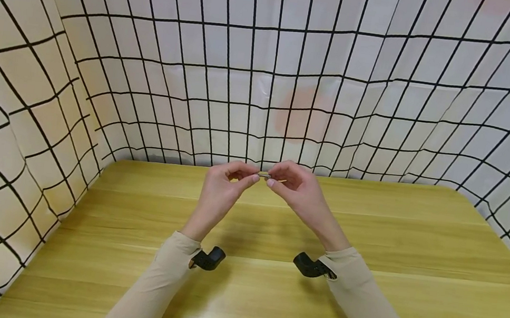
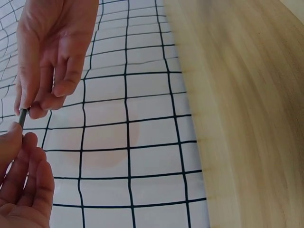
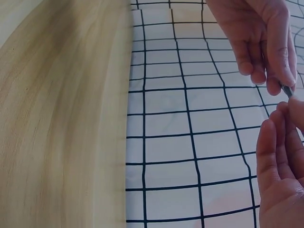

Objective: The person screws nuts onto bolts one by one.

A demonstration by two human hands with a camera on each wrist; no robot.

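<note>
White sheeting (image 1: 259, 88) printed with a black grid closes off the far side and both the left and right sides of the scene, with faint pinkish-orange patches showing on it. Before it spreads a wooden table (image 1: 260, 308) in yellowish-brown planks, whose far edge runs along the foot of the sheeting. Above the far part of this table, close to the middle, a thin grey metallic rod (image 1: 264, 175) is held up between two bare hands, lying roughly level from left to right in the head view. The left hand (image 1: 222, 187) pinches its left end between thumb and fingertips; the right hand (image 1: 302, 190) pinches its right end in the same way, so the fingertips of the two hands come very near each other. Much of the rod is covered by fingers, and its exact kind is too small to tell. Both forearms reach in from the near side in beige sleeves (image 1: 149, 284), and from each cuff a black angled fitting (image 1: 210, 258) sticks out inward, over the table. Soft shadows fall on the planks below the hands.
</note>
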